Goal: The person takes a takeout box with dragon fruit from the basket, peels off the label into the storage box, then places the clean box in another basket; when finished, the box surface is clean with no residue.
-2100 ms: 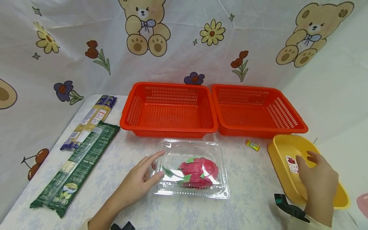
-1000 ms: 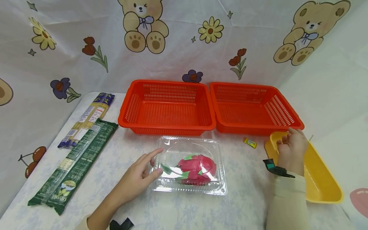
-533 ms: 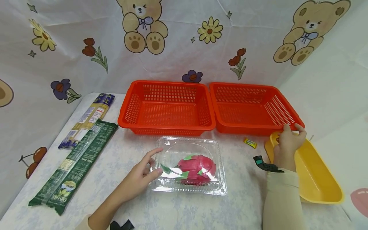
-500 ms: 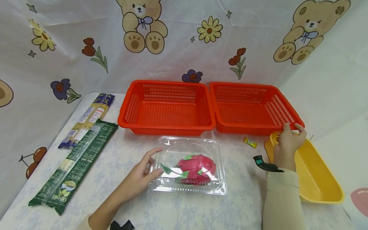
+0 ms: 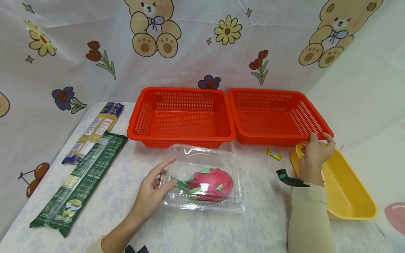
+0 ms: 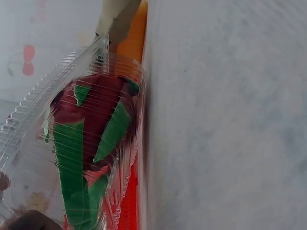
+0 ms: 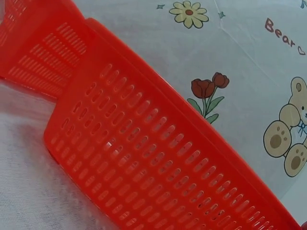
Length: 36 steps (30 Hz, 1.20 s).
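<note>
My left hand [image 5: 152, 186] grips the left side of a clear plastic clamshell box [image 5: 190, 160], its thumb and index finger over the lid. Inside the box lies a pink dragon fruit [image 5: 212, 182] with green scales, also seen through the ribbed plastic in the left wrist view. The box's left side looks slightly raised. My right hand [image 5: 316, 153] pinches the front right corner of the right red basket [image 5: 269, 138], above the far end of a yellow basin [image 5: 351, 189]. In the right wrist view the basket's slotted side fills much of the picture.
A second red basket [image 5: 180, 137] stands against the right one, to its left. A small yellow candy packet [image 5: 274, 154] lies before the baskets. Two long packs, one green [image 5: 79, 182] and one of spaghetti [image 5: 95, 131], lie at the left. A printed cloth hangs behind.
My right hand has moved from inside the yellow basin to the right basket's corner and taken hold there. The clamshell box has turned slightly and its left side has risen in my left hand.
</note>
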### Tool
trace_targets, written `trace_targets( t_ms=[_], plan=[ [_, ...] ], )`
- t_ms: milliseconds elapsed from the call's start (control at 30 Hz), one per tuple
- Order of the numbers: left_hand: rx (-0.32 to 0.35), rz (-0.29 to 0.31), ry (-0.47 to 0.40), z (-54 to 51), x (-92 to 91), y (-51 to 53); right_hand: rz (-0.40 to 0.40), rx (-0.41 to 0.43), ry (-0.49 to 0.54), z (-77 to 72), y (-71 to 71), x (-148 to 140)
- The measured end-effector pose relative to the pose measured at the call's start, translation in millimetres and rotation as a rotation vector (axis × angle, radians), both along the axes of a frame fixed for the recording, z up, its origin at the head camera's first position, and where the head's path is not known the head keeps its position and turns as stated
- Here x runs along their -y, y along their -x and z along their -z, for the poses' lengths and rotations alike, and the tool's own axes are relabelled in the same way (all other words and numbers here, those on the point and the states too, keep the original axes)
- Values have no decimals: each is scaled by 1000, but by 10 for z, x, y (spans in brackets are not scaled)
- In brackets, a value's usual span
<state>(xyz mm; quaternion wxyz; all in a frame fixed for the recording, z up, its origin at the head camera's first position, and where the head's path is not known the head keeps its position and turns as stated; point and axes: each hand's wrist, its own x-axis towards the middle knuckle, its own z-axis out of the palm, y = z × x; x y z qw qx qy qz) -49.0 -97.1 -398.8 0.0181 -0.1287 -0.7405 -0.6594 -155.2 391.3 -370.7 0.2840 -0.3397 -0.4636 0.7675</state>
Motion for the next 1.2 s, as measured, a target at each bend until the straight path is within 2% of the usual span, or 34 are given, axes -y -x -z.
trace_targets(
  t_ms=[133, 300, 500, 633, 733, 900, 1067, 1200],
  plan=[
    [-63, 14, -9, -69, -15, 1, 4, -9, 1, 10, -8, -5],
    [-152, 77, -28, -167, -40, 35, 12, -21, 4, 13, -6, -13],
    [-192, 97, 4, -343, -90, 80, 1, -3, -2, 24, 25, 0],
    [-201, 121, -33, -467, -143, 152, -5, -3, -7, 27, 36, 5],
    [-206, 144, -102, -543, -196, 244, -7, -13, -9, 24, 35, 8],
    [-163, 177, -230, -646, -327, 444, -4, -23, -6, 29, 16, 10],
    [-173, 168, -280, -754, -495, 665, 0, -34, -6, 33, -1, -1],
    [-174, 166, -332, -803, -623, 851, 3, -36, -6, 39, -5, -5]
  ],
)
